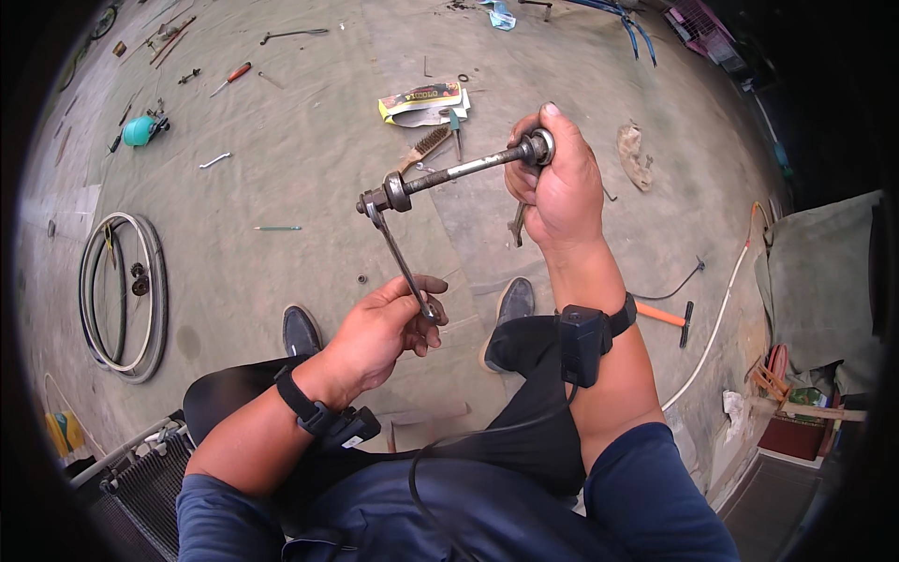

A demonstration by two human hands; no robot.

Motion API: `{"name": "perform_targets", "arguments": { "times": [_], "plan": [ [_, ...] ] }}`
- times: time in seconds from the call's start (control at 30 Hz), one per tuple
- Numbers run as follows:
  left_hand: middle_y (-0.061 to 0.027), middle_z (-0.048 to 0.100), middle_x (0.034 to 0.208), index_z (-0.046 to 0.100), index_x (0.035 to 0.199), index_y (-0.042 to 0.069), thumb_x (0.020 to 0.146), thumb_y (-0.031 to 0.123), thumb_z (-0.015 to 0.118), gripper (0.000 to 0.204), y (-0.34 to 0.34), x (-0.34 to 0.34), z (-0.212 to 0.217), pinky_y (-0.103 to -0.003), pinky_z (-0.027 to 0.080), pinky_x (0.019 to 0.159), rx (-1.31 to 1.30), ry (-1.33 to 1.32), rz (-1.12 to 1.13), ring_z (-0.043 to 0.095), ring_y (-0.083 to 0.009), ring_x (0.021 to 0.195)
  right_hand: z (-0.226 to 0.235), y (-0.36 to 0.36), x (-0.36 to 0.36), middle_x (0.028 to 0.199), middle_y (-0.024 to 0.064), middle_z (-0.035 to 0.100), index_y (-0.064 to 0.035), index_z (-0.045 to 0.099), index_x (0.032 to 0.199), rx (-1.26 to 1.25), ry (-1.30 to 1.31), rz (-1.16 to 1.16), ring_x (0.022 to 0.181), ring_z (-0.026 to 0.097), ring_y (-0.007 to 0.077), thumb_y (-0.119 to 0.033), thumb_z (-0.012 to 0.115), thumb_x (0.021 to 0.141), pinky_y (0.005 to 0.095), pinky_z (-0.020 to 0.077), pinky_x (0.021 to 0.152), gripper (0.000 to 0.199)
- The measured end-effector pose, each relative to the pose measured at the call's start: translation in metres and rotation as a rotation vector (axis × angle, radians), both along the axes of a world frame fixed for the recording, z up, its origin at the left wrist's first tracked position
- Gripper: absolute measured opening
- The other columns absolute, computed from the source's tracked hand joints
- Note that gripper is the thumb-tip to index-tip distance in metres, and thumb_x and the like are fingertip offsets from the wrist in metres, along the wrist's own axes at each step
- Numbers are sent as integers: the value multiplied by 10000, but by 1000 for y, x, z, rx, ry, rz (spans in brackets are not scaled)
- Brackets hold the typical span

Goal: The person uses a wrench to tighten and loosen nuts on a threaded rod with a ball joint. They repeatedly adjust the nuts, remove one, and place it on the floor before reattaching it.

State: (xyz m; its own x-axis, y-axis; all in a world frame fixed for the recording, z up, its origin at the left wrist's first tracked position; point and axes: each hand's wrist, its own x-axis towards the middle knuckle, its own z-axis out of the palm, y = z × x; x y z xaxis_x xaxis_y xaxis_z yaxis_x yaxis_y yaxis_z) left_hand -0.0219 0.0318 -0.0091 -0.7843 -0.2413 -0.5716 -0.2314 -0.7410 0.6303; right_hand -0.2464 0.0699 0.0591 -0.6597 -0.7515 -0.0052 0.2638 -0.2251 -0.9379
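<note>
A metal wheel axle (468, 169) with cups and nuts at both ends is held up in front of me, slanting up to the right. My right hand (568, 192) grips its right end around the cup (538, 147). From under that hand a worn metal tool end, seemingly a wrench (517, 228), sticks down; its upper part is hidden. My left hand (379, 328) pinches the lower end of another wrench (398, 251). This wrench's upper head sits at the nut (371, 201) on the axle's left end, beside a round cup (397, 190).
Beyond the axle lie a wire brush (426, 147), a hammer (455, 131) and a yellow-edged box (423, 101). At left are bicycle tyres (122, 298), a wrench (214, 160), a screwdriver (232, 79) and a pencil (278, 229). An orange-handled tool (663, 316) and a hose (716, 328) lie right.
</note>
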Motion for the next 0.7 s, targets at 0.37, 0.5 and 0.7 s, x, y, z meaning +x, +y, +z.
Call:
{"name": "perform_targets", "arguments": {
  "times": [0.37, 0.5, 0.7],
  "plan": [
    [-77, 591, 855, 405, 1386, -32, 961, 193, 635, 534, -33, 27, 54, -251, 477, 608, -580, 239, 357, 572, -124, 692, -3, 3, -22, 625, -42, 440, -11, 610, 777, 183, 524, -231, 593, 364, 63, -295, 519, 1005, 255, 304, 527, 376],
    [-38, 557, 838, 545, 1285, -13, 1008, 202, 577, 352, -64, 30, 54, -222, 434, 576, -810, 208, 525, 528, -90, 659, 7, 6, -11, 626, -40, 440, -8, 624, 779, 240, 519, 9, 607, 365, 63, -297, 523, 1002, 259, 307, 542, 379],
    [-19, 588, 932, 601, 1225, -1, 1007, 285, 584, 360, -101, 29, 42, -240, 465, 636, -895, 30, 618, 558, -90, 799, 20, 8, 14, 624, -17, 474, -9, 652, 776, 229, 436, 323, 592, 390, 76, -367, 510, 989, 256, 317, 566, 440]
  ]
}}
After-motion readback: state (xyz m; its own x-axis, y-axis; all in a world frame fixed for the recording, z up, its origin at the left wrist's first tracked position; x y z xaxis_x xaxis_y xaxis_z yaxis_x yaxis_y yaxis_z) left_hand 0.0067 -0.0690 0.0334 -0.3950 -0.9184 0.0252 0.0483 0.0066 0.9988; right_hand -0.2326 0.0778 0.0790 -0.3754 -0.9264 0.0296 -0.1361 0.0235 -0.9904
